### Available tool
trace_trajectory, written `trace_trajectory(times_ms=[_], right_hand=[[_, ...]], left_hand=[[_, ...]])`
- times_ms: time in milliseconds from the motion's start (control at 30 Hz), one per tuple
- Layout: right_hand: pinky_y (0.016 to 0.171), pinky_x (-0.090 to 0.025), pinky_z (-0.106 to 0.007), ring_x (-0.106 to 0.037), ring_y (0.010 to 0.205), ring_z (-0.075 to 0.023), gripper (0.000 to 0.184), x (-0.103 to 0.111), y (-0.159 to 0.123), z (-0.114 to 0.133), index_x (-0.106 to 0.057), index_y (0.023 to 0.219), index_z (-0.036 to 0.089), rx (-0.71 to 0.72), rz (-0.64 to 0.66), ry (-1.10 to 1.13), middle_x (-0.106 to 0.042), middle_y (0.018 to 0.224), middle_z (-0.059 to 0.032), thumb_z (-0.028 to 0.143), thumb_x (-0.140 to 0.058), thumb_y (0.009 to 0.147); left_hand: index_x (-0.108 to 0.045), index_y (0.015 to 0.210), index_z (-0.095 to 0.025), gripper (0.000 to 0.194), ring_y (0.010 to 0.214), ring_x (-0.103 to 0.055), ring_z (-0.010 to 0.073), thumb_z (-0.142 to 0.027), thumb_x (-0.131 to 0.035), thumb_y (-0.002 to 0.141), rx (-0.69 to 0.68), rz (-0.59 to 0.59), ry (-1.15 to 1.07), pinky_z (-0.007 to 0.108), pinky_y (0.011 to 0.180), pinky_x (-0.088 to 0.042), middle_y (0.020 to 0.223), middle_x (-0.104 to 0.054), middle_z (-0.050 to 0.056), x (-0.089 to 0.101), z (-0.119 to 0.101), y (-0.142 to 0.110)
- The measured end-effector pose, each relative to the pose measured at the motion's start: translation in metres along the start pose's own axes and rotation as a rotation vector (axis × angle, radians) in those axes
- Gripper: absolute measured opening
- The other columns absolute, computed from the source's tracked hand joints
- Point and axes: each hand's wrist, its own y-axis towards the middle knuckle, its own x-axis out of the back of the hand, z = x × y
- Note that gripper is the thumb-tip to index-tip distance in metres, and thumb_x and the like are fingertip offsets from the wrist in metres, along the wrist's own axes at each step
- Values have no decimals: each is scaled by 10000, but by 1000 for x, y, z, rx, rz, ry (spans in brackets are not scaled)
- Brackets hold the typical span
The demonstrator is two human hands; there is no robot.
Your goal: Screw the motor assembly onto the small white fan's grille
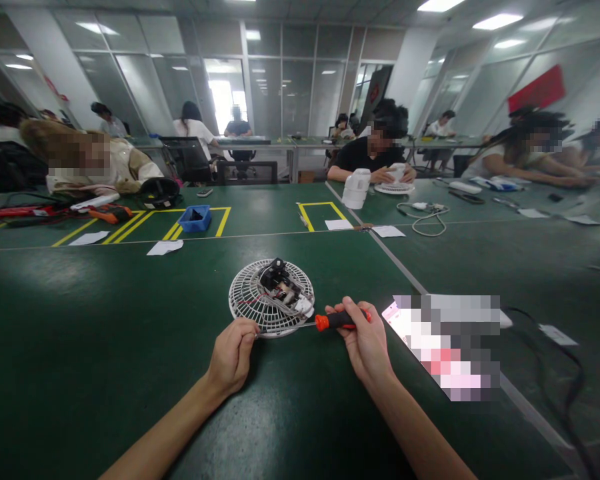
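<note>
A screwdriver with a black and orange handle is gripped in my right hand. Its thin metal shaft points left across the near edge of a round white fan grille. At the end of the shaft, the fingers of my left hand are pinched together; whatever is between them is too small or hidden to make out. On the grille lies a fan motor assembly, with a black housing, wires and a white part at its lower right. The grille rests on the green table.
A blue bin with dark parts stands beyond the grille, left of centre. To my right lies a partly blurred pink and white panel with a black cable. Across the table, a person handles white fan parts near a white housing.
</note>
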Motion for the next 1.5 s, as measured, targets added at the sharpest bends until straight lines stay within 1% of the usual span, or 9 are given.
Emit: trace_trajectory(times_ms=[167, 367, 600, 900, 1067, 1167, 1267, 1500], right_hand=[[746, -650, -350, -783, 829, -248, 630, 0, -1, 0, -440, 859, 264, 5, 13, -36, -733, 728, 37, 420, -983, 581], [766, -644, -360, -789, 826, -259, 639, -1, -3, 0, -442, 888, 266, 11, 7, -72, -744, 735, 30, 417, -981, 579], [761, -643, -367, -785, 818, -257, 643, -2, -4, 1, -437, 877, 267, 19, 6, -72, -736, 725, 38, 434, -980, 575], [775, -643, -357, -783, 801, -239, 627, -1, -1, -2, -444, 867, 264, 27, -6, -69, -741, 721, 33, 430, -977, 582], [789, -645, -368, -780, 806, -229, 625, 0, 0, -2, -446, 857, 266, 29, -12, -72, -742, 712, 47, 435, -979, 578], [777, -645, -354, -780, 803, -228, 634, -1, 0, -1, -452, 865, 266, 28, -16, -71, -744, 712, 44, 438, -984, 567], [769, -643, -333, -781, 799, -225, 641, -1, -1, 0, -452, 867, 264, 21, -20, -70, -749, 715, 34, 439, -987, 560], [767, -639, -336, -782, 783, -226, 645, -1, -1, -1, -448, 876, 257, 40, -25, -66, -747, 712, 32, 440, -982, 564]], left_hand=[[-579, 930, -185, 211, 756, -645, 141, -147, -396, 1028, 0, -24, 0, 254, 690, -532, 835, -660, 47, 0, -2, 1], [-574, 932, -188, 208, 759, -638, 135, -135, -394, 1022, 12, -34, 1, 249, 704, -527, 829, -650, 40, 0, -2, 0], [-573, 885, -193, 237, 733, -640, 150, -208, -390, 1036, 48, -27, -7, 267, 685, -522, 807, -663, 50, 0, 0, -1], [-577, 930, -195, 215, 752, -652, 150, -224, -396, 1043, 70, -20, 2, 267, 698, -531, 832, -667, 49, 0, 1, -2], [-573, 968, -196, 166, 778, -662, 147, -187, -419, 1030, 44, -25, 2, 263, 722, -537, 866, -676, 47, 0, 2, -2], [-570, 996, -199, 143, 788, -664, 141, -158, -435, 1019, 35, -24, 11, 253, 734, -536, 883, -678, 39, 0, 2, -1], [-569, 1011, -201, 137, 787, -666, 139, -148, -443, 1014, 29, -28, 18, 245, 729, -532, 887, -680, 33, 0, 1, -1], [-573, 1046, -199, 131, 799, -675, 139, -130, -476, 993, 21, -34, 11, 239, 754, -542, 904, -687, 33, 0, 3, -3]])
